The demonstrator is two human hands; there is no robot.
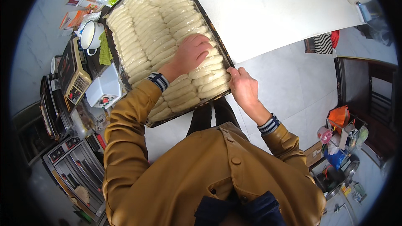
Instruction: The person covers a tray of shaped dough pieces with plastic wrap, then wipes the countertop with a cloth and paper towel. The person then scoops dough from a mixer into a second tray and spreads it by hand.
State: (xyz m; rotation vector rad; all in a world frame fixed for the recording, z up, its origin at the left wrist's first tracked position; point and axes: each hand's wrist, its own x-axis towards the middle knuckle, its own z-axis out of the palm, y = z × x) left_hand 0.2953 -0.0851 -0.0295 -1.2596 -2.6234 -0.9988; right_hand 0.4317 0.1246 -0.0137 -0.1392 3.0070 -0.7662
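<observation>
A dark baking tray (216, 31) lies before me, filled with rows of pale, shiny dough strips (150, 15) packed side by side. My left hand (192, 51) rests over the dough in the right-hand rows, its fingers bent and spread a little; the fingertips seem to touch the strips, and what lies under the palm is hidden. At the tray's near right corner is my right hand (243, 84), its fingers curled on the rim. Clear film shows along the tray's left edge.
Left of the tray stand a white enamel pot (91, 37), a green cloth (105, 48), a digital scale (75, 78) and a white box (105, 86). A deck oven (78, 169) is at lower left. The white table (267, 9) extends right; a cart with bags (339, 141) stands farther right.
</observation>
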